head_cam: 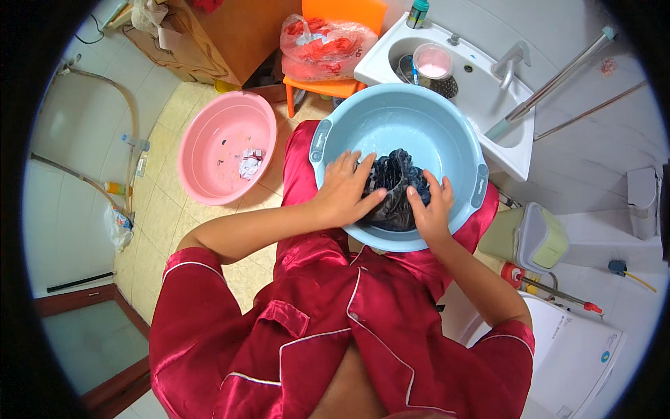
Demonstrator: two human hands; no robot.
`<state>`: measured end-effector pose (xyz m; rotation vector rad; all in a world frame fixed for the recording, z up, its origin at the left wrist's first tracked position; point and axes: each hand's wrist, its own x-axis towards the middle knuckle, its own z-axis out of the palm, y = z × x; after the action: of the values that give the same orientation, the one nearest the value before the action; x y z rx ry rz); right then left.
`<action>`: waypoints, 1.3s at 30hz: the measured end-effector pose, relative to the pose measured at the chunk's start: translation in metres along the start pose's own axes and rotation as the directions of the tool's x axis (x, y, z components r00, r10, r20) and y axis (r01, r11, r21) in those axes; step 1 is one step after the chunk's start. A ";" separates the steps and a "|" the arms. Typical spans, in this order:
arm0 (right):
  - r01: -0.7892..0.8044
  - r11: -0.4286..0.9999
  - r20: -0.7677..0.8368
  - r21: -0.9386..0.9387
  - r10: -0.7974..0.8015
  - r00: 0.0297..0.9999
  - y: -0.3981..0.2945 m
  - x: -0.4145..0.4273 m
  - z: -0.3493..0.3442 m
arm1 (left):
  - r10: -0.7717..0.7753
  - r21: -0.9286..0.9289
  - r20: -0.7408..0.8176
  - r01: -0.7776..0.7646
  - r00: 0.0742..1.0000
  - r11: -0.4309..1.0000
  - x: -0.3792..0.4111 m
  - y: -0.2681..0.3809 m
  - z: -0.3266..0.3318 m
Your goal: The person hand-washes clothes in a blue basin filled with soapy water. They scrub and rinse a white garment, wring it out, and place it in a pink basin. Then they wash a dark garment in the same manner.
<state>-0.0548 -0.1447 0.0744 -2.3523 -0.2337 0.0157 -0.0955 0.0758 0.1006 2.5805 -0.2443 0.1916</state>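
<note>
A wet, dark garment (395,194) lies bunched in the near part of a light-blue plastic basin (403,112), which rests across my thighs. My left hand (345,191) is spread over the garment's left side, fingers apart, the thumb at the cloth. At the right side of the bundle is my right hand (433,207), its thumb and fingers curved about the dark fabric. Whether those fingers grip the cloth cannot be made out. The basin's inner wall looks wet.
On the tiled floor to the left stands a pink basin (227,120) holding a small white cloth (251,163). Beyond are an orange chair (343,86) bearing a plastic bag (327,50) and a white sink (377,65). A lidded bin (502,235) is at the right.
</note>
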 end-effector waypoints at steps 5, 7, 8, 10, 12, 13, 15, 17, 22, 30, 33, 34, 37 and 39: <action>-0.551 0.826 0.227 -0.122 0.563 0.794 -0.023 0.043 0.043 | -0.406 0.144 0.111 0.390 0.907 0.910 0.049 -0.004 0.083; -0.560 0.802 0.226 -0.208 0.596 0.770 -0.033 0.056 0.051 | -0.352 0.188 0.064 0.335 0.934 0.923 0.064 -0.012 0.098; -0.565 0.788 0.198 -0.245 0.611 0.766 -0.041 0.064 0.050 | -0.331 0.204 0.024 0.319 0.943 0.926 0.071 -0.020 0.106; -0.554 0.794 0.196 -0.252 0.602 0.774 -0.035 0.084 0.054 | -0.285 0.240 -0.058 0.290 0.957 0.926 0.084 -0.031 0.113; -0.536 0.812 0.120 -0.232 0.571 0.812 -0.029 0.097 0.063 | -0.335 0.195 0.019 0.325 0.942 0.925 0.098 -0.035 0.113; -0.543 0.812 0.134 -0.213 0.574 0.807 -0.026 0.102 0.066 | -0.357 0.174 0.052 0.344 0.933 0.923 0.107 -0.035 0.110; -0.552 0.815 0.156 -0.175 0.577 0.802 -0.023 0.110 0.065 | -0.333 0.162 -0.046 0.336 0.942 0.928 0.117 -0.043 0.120; -0.560 0.806 0.128 -0.192 0.587 0.800 -0.021 0.116 0.069 | -0.360 0.132 0.019 0.354 0.933 0.926 0.126 -0.045 0.115; -0.542 0.822 0.106 -0.175 0.563 0.819 -0.030 0.108 0.055 | -0.296 0.129 -0.129 0.312 0.947 0.941 0.127 -0.047 0.125; -0.165 0.947 -0.102 0.277 0.199 0.975 -0.020 0.090 0.060 | -0.156 -0.074 -0.405 0.138 0.901 0.988 0.100 -0.033 0.071; 0.156 0.917 -0.194 0.367 -0.089 0.977 -0.023 0.067 0.041 | 0.053 0.009 -0.574 -0.058 0.817 0.998 0.078 -0.017 0.039; 0.226 0.920 -0.223 0.321 -0.159 0.962 -0.012 0.059 0.036 | 0.151 0.085 -0.584 -0.125 0.798 0.989 0.071 -0.009 0.033; 0.442 0.896 -0.317 -0.044 -0.432 0.844 -0.015 0.033 0.010 | 0.303 0.125 -0.572 -0.284 0.762 0.951 0.044 0.000 0.022; 0.362 0.932 -0.108 -0.028 -0.363 0.926 -0.015 0.019 0.007 | 0.177 0.035 -0.382 -0.177 0.907 0.984 0.020 0.001 0.005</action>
<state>-0.0395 -0.1262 0.0806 -2.2746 -0.6114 -0.2958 -0.0759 0.0694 0.1005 2.4538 -0.3308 0.7553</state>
